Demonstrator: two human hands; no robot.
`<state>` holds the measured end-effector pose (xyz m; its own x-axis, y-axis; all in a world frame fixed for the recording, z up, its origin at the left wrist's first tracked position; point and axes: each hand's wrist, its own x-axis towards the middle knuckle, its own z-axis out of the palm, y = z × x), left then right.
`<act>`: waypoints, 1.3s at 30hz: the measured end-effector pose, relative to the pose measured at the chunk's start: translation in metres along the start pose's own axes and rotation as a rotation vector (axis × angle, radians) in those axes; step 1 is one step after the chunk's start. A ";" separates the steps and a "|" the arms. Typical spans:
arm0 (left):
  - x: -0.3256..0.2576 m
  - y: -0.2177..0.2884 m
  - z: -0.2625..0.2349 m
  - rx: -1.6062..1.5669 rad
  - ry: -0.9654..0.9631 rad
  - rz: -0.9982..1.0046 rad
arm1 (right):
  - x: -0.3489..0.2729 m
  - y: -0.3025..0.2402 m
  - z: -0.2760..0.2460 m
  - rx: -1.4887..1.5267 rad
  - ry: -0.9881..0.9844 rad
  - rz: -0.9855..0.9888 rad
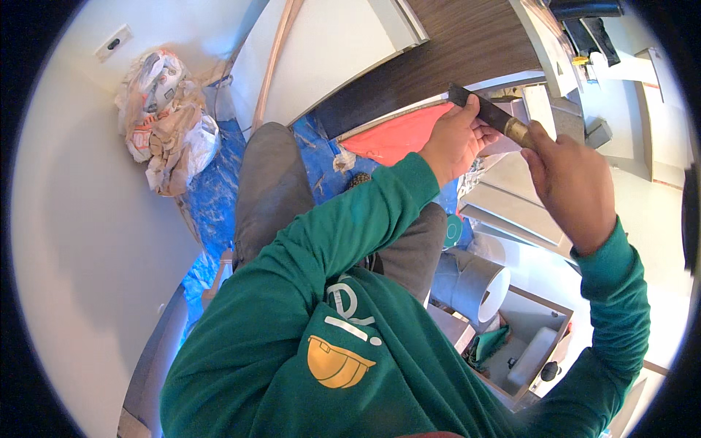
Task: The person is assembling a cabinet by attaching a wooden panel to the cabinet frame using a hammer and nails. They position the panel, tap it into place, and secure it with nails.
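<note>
A chisel (pixel 491 111) with a broad, dark, flat blade and a tan collar is held up over the work area at the upper right. My right hand (pixel 573 182) is closed round its handle, most of which the fingers hide. Against the blade, near its far end, my left hand (pixel 458 142) presses its thumb, with the fingers curled beneath. Behind the hands lies a dark wood-grain panel (pixel 467 44), and a flat red sheet (pixel 394 135) sits below its edge.
Blue plastic sheeting (pixel 223 164) covers floor round my legs. Crumpled bags and brown paper (pixel 171 131) lie against the left wall. White boards (pixel 328 51) stand ahead. At lower right are a grey metal cylinder (pixel 467 285) and a wooden box (pixel 540 306) holding a white container.
</note>
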<state>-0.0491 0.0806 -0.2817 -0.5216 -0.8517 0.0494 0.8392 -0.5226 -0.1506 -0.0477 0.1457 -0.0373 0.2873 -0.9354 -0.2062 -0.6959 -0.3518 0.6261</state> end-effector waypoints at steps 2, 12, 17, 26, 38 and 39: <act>0.003 -0.001 0.005 0.015 0.013 -0.024 | 0.002 0.008 -0.001 0.022 0.008 0.000; 0.004 0.008 0.007 0.006 -0.051 -0.041 | 0.014 0.006 -0.016 0.019 0.015 -0.036; 0.001 0.008 0.010 -0.016 -0.022 -0.052 | 0.021 0.008 -0.016 -0.015 0.032 -0.087; 0.001 0.007 0.013 -0.026 0.011 -0.034 | 0.027 0.012 -0.016 -0.001 0.084 -0.136; 0.005 0.005 0.008 0.002 0.008 -0.012 | 0.023 0.008 -0.014 -0.034 0.040 -0.098; 0.005 0.005 0.007 0.002 0.000 -0.007 | 0.022 0.008 -0.013 -0.035 0.046 -0.097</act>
<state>-0.0467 0.0734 -0.2751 -0.5275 -0.8480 0.0508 0.8358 -0.5288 -0.1480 -0.0386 0.1230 -0.0265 0.3825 -0.8941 -0.2332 -0.6398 -0.4384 0.6312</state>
